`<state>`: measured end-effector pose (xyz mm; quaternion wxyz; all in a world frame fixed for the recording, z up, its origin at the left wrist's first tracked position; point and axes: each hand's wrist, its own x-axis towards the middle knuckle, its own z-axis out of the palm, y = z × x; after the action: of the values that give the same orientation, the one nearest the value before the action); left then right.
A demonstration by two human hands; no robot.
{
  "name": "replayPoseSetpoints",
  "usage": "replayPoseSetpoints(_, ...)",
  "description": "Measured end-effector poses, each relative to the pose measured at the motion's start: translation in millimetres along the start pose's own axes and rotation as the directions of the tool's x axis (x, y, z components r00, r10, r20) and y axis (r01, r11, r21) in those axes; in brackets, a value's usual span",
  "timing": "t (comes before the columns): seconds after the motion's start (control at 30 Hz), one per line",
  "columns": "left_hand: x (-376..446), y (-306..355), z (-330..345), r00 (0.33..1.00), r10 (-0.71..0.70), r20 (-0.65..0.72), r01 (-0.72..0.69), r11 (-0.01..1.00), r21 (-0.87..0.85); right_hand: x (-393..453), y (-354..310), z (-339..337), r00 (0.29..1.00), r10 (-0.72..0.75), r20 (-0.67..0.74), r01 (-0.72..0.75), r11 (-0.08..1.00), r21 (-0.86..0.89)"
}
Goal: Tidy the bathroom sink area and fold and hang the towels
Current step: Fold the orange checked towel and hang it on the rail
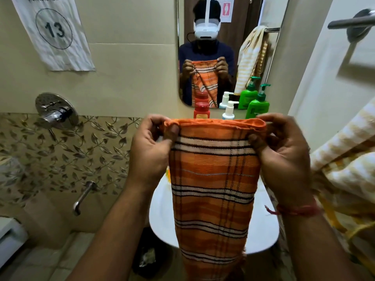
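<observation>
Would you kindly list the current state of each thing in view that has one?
orange striped towel: folded narrow, held up by its top corners, hanging over the sink
left hand: pinches the towel's top left corner
right hand: pinches the top right corner
yellow striped towel: hanging at right
pump bottles: upright behind the sink

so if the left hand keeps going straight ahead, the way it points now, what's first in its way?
Probably the red bottle on the ledge under the mirror, just past the towel that the left hand pinches. Depth is unclear, so it might pass beside it.
</observation>
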<state>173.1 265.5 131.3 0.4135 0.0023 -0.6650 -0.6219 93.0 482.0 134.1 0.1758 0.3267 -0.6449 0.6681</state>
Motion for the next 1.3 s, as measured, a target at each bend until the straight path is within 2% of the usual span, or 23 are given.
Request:
replayPoseSetpoints(0.07,7.5,0.4,2.1,0.999,-0.014,-0.043,0.014,1.0,-0.001,6.5,4.8,4.3,0.998,0.031,0.049,-0.029,0.999,-0.03)
replayPoseSetpoints(0.27,13.7,-3.2,7.1,0.994,-0.057,-0.096,0.058,0.998,0.008,12.1,13.8,8.5,1.0,0.027,-0.001,-0.027,0.998,-0.054)
replayPoseSetpoints(0.4,11.6,1.7,4.5,0.989,-0.013,-0.148,0.013,1.0,-0.003,12.2,8.6,9.8,1.0,0.014,0.023,-0.013,0.999,-0.037)
replayPoseSetpoints(0.5,9.4,11.2,5.7,0.986,0.066,-0.154,-0.068,0.998,-0.011,15.6,-6.1,8.6,0.998,-0.067,-0.009,0.067,0.998,0.021)
replayPoseSetpoints(0.57,13.3,14.5,6.2,0.977,0.113,-0.182,-0.112,0.994,0.015,20.1,-8.3,9.8,0.998,-0.047,0.04,0.048,0.998,-0.028)
replayPoseSetpoints(0.63,18.2,14.8,7.1,0.974,0.102,-0.204,-0.102,0.995,0.01,24.1,-9.2,10.7,0.998,-0.028,0.052,0.032,0.997,-0.064)
replayPoseSetpoints(0.7,18.2,11.9,9.6,0.982,0.059,-0.181,-0.063,0.998,-0.012,27.1,-10.8,9.5,0.999,-0.036,0.007,0.036,0.999,-0.019)
replayPoseSetpoints(0.83,20.1,5.8,9.2,0.988,0.02,-0.152,-0.028,0.998,-0.054,25.0,-11.9,13.2,0.999,-0.019,0.026,0.019,1.0,0.018)
replayPoseSetpoints(1.0,20.7,5.5,7.6,0.995,-0.094,-0.035,0.091,0.993,-0.075,23.3,-11.3,16.2,1.0,0.003,-0.003,-0.003,0.995,0.104)
replayPoseSetpoints(1.03,20.0,7.8,6.1,0.996,-0.088,-0.012,0.088,0.995,-0.036,23.1,-12.3,17.3,1.0,0.003,0.019,-0.004,0.995,0.103)
replayPoseSetpoints(1.1,23.0,17.3,1.2,0.999,-0.012,0.035,0.005,0.98,0.197,24.5,-14.4,19.4,0.996,0.005,0.089,-0.013,0.996,0.089)
replayPoseSetpoints(1.13,25.3,23.6,-1.4,0.995,0.041,0.092,-0.071,0.933,0.353,25.1,-15.5,20.5,0.992,0.004,0.129,-0.014,0.997,0.078)
replayPoseSetpoints(1.2,29.8,38.8,-2.6,0.952,0.087,0.294,-0.255,0.757,0.601,25.9,-16.0,24.2,0.979,-0.009,0.204,-0.003,0.998,0.058)
replayPoseSetpoints(1.27,34.3,51.9,4.7,0.882,-0.019,0.471,-0.363,0.609,0.705,26.4,-13.6,28.4,0.965,-0.022,0.26,0.015,1.0,0.028)
replayPoseSetpoints(1.3,36.3,55.5,10.0,0.85,-0.088,0.52,-0.376,0.591,0.714,26.1,-11.3,31.1,0.96,-0.027,0.277,0.023,1.0,0.015)
